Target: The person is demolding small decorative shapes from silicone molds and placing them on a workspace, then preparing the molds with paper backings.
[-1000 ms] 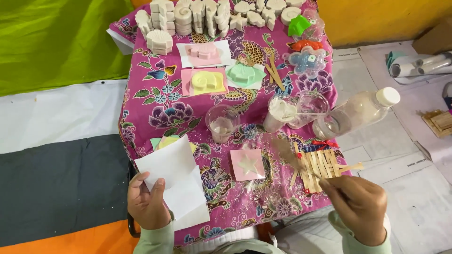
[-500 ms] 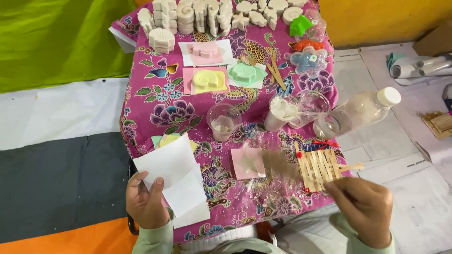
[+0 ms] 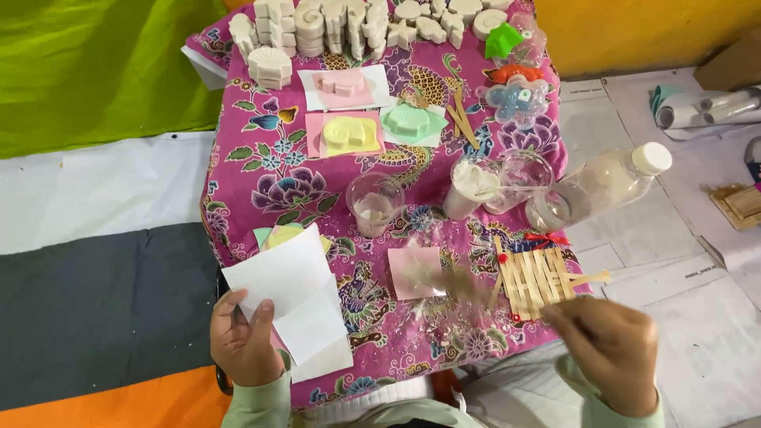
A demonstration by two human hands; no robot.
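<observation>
My left hand grips a small stack of white paper sheets at the near left edge of a table draped in pink floral cloth. My right hand is closed around a thin wooden stick whose far end is motion-blurred over a pink paper square dusted with white powder. Just right of that square lies a small raft of wooden sticks with red ties.
Clear plastic cups hold white plaster, and a capped bottle lies on its side. Pink, yellow and green moulds sit on paper squares; white plaster casts line the far edge. Boxes and rolls lie on the floor at the right.
My right hand has shifted a little to the right and the stick's tip sweeps over the pink square. The left hand and its papers hold almost still.
</observation>
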